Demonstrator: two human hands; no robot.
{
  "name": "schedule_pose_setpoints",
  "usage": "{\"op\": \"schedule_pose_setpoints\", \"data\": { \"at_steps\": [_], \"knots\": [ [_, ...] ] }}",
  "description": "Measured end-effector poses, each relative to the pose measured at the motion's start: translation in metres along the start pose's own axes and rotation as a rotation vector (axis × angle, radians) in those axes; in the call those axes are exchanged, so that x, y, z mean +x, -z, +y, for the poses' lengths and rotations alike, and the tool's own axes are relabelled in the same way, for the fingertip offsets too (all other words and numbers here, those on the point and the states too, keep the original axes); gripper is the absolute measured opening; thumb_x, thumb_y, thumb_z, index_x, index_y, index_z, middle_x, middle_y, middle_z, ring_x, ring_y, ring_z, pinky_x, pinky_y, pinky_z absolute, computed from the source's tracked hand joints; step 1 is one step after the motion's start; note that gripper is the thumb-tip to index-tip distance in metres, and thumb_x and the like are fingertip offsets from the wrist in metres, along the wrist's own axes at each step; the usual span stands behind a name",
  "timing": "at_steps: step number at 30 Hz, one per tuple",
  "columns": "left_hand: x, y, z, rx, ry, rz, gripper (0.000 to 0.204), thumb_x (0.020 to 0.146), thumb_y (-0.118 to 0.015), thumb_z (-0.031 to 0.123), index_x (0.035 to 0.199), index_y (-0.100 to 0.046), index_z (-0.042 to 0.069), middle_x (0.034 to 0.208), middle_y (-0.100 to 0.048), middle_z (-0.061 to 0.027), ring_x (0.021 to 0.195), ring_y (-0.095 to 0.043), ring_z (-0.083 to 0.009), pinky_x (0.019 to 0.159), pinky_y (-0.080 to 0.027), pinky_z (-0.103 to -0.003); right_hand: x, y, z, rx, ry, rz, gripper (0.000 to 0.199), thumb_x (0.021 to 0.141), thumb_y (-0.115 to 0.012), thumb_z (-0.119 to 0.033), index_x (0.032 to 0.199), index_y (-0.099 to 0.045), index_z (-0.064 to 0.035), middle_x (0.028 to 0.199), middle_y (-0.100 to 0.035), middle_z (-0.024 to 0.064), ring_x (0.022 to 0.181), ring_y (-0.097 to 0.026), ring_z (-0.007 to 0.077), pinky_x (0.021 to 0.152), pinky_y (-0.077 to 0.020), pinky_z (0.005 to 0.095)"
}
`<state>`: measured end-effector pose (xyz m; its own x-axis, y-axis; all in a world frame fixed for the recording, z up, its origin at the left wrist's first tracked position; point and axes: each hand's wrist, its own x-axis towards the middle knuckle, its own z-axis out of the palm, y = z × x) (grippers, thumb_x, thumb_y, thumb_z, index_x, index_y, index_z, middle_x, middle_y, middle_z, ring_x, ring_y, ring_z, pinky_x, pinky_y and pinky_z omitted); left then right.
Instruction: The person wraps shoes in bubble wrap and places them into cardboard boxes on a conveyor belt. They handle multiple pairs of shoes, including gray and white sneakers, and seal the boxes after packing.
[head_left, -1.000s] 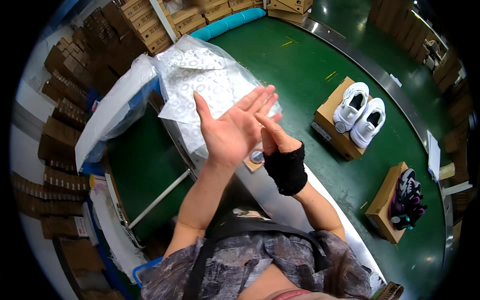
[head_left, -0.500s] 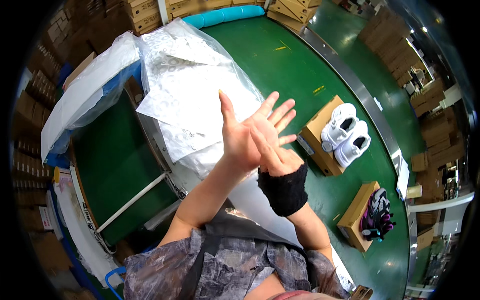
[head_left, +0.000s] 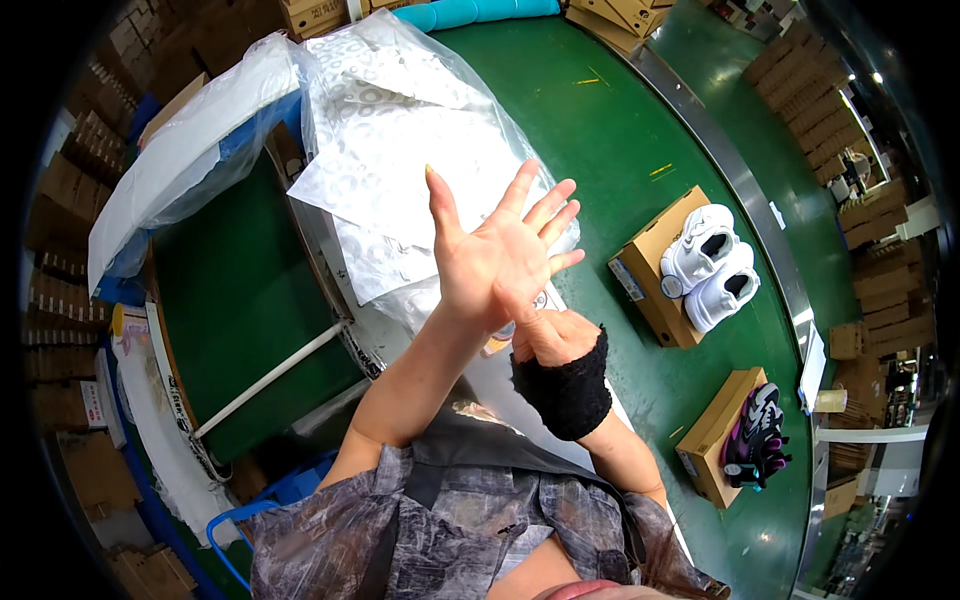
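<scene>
My left hand [head_left: 488,262] is held up with its palm showing and its fingers spread, holding nothing. At the heel of that palm, my right hand [head_left: 562,335] closes on the left wrist, its thumb lying across the skin. The other fingers of the right hand are mostly hidden behind. A black fuzzy wristband [head_left: 566,390] wraps my right wrist. Behind the hands lie patterned white paper sheets [head_left: 400,160] in clear plastic film.
To the right, white sneakers [head_left: 705,280] rest on a cardboard shoebox [head_left: 645,262] on the green surface [head_left: 560,90]. Nearer, black and purple sneakers [head_left: 757,435] lie against another shoebox [head_left: 712,445]. A white bar [head_left: 268,380] crosses the left side. Stacked cartons stand around.
My right hand has slid from the left palm down toward the wrist. The left fingers stay spread. The whole view has shifted slightly.
</scene>
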<state>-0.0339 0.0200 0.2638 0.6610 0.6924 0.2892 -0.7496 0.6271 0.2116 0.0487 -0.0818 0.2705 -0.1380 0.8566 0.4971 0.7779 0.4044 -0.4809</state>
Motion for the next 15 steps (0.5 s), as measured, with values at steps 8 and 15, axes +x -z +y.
{"op": "schedule_pose_setpoints", "data": {
  "at_steps": [8,15],
  "knots": [
    [-0.004,-0.013,-0.009,0.038,-0.013,-0.024,0.117,0.067,-0.032,0.083,0.138,0.003,-0.003,0.144,0.005,-0.0243,0.135,0.005,-0.0319,0.103,-0.001,-0.058,0.014,0.027,0.000,0.100,-0.176,0.072,0.052,0.069,-0.053,0.007,0.116,-0.055,-0.0149,0.054,-0.047,0.0086,0.046,-0.047,0.0219,0.047,-0.0406,0.0277],
    [-0.007,-0.016,-0.015,0.053,0.052,-0.035,0.122,0.063,-0.028,0.087,0.137,0.008,-0.004,0.147,0.001,-0.0154,0.136,0.006,-0.0220,0.107,-0.005,-0.046,0.015,0.025,0.012,0.182,-0.085,0.112,0.052,0.064,-0.058,0.005,0.113,-0.055,-0.0130,0.058,-0.054,0.0082,0.050,-0.054,0.0260,0.047,-0.0433,0.0326]
  ]
}}
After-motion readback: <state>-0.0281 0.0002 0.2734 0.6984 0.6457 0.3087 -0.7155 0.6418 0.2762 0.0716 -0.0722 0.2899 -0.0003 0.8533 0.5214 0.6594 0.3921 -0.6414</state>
